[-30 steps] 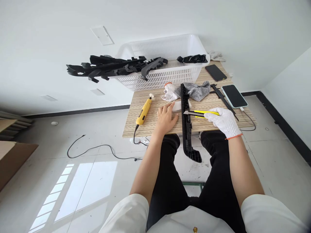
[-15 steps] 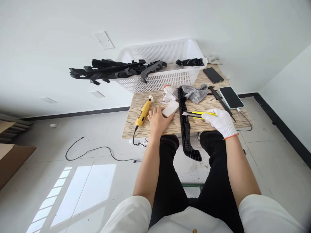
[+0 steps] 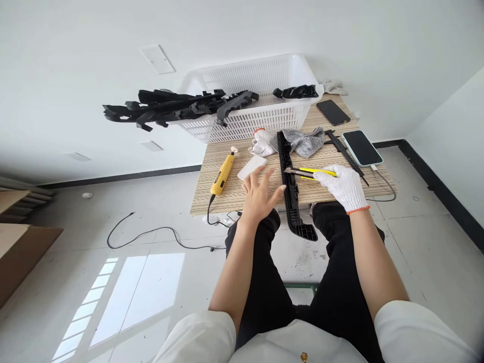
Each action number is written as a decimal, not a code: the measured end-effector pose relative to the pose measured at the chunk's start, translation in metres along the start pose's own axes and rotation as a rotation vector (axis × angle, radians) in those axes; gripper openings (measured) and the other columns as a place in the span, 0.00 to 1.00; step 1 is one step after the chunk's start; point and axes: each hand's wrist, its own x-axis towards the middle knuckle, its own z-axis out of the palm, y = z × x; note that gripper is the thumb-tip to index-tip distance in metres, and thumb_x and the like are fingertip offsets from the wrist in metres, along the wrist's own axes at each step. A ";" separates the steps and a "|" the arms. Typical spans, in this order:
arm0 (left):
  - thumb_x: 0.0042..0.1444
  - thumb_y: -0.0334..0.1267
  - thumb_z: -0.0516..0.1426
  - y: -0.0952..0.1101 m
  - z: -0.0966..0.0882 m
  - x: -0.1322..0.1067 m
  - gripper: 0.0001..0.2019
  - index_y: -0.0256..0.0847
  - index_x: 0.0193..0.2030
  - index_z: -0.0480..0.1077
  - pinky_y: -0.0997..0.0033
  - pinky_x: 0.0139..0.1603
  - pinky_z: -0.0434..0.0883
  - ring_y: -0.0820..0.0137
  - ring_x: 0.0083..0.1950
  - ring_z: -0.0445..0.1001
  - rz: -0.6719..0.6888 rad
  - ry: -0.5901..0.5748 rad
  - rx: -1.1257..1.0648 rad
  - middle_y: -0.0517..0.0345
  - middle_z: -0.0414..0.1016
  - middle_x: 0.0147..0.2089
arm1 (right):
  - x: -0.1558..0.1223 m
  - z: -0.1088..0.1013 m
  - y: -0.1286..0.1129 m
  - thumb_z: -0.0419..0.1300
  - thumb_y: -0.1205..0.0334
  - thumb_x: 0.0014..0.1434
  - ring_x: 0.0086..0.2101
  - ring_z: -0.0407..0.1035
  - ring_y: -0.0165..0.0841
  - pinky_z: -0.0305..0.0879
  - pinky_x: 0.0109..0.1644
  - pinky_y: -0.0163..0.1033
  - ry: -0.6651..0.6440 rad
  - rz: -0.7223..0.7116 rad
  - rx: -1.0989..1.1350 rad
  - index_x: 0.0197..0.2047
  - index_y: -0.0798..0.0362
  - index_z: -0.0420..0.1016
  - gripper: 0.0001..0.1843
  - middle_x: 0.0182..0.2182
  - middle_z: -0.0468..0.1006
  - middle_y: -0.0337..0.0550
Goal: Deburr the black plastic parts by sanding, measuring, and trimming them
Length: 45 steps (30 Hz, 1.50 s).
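My bare left hand (image 3: 259,195) is open, fingers spread, between a flat white block (image 3: 251,167) and a long black plastic part (image 3: 290,201). Its thumb comes close to the part's edge; whether they touch I cannot tell. Gloved in white, my right hand (image 3: 342,185) is closed around a yellow utility knife (image 3: 319,173), whose bared blade points left over the black part. That part lies lengthwise on the table, its curved lower end jutting past the front edge. A yellow rotary tool (image 3: 223,174) with a white tip lies left of the block.
Behind stands a white plastic basket (image 3: 249,121) with several black parts across its rim. A white glove (image 3: 262,143), a grey cloth (image 3: 306,142), a caliper (image 3: 344,154), a dark phone (image 3: 333,112) and a charging phone (image 3: 362,148) lie on the striped table (image 3: 200,199).
My left hand has let go of the white block and moved right toward the black part. The block now lies farther left. My right hand still holds the knife in nearly the same place.
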 end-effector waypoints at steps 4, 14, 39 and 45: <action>0.68 0.59 0.53 0.010 0.002 -0.009 0.28 0.54 0.70 0.66 0.45 0.72 0.54 0.49 0.70 0.55 0.040 -0.037 -0.020 0.47 0.57 0.72 | -0.003 -0.006 -0.005 0.68 0.39 0.54 0.25 0.69 0.30 0.63 0.28 0.36 -0.057 0.020 0.032 0.40 0.51 0.84 0.24 0.28 0.81 0.43; 0.61 0.65 0.57 0.012 -0.003 0.018 0.33 0.61 0.71 0.66 0.38 0.74 0.48 0.43 0.74 0.48 0.072 -0.211 -0.054 0.51 0.48 0.77 | -0.003 -0.013 -0.006 0.72 0.45 0.49 0.20 0.63 0.26 0.58 0.22 0.33 -0.102 0.170 0.200 0.41 0.53 0.82 0.23 0.24 0.79 0.42; 0.62 0.65 0.57 0.008 0.006 0.043 0.33 0.59 0.71 0.65 0.38 0.74 0.48 0.43 0.74 0.51 0.068 -0.194 0.017 0.49 0.54 0.76 | 0.000 -0.013 -0.010 0.70 0.46 0.51 0.21 0.64 0.26 0.62 0.23 0.33 -0.083 0.127 0.108 0.40 0.53 0.83 0.20 0.26 0.79 0.41; 0.60 0.68 0.56 0.008 0.009 0.045 0.44 0.48 0.77 0.56 0.42 0.74 0.51 0.46 0.73 0.53 0.047 -0.196 0.035 0.45 0.56 0.76 | 0.010 -0.004 -0.009 0.71 0.46 0.50 0.24 0.71 0.31 0.67 0.25 0.34 0.030 0.112 0.191 0.40 0.54 0.83 0.21 0.26 0.80 0.43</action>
